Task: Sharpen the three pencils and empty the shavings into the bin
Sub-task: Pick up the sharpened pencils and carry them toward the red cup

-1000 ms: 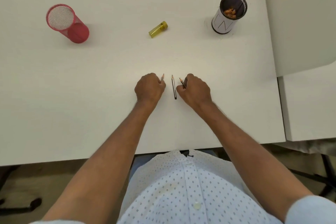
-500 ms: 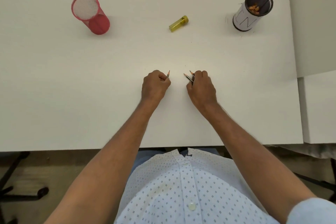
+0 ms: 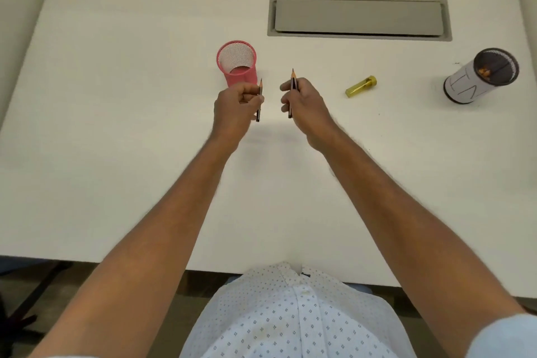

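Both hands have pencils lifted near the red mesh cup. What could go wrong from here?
1. The right hand pinches what looks like two dark pencils together; one may slip out on release.
2. The left hand, holding a single dark pencil, hangs close to the light red mesh cup, so a knock might tip it.
3. The pencil tips point up, so dropping them in as held would likely land them tip-up.

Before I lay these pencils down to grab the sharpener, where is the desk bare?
Bare: the wide strip between the hands and the desk's near edge, and left of the red mesh cup. Crowded only right, around the yellow sharpener and bin.
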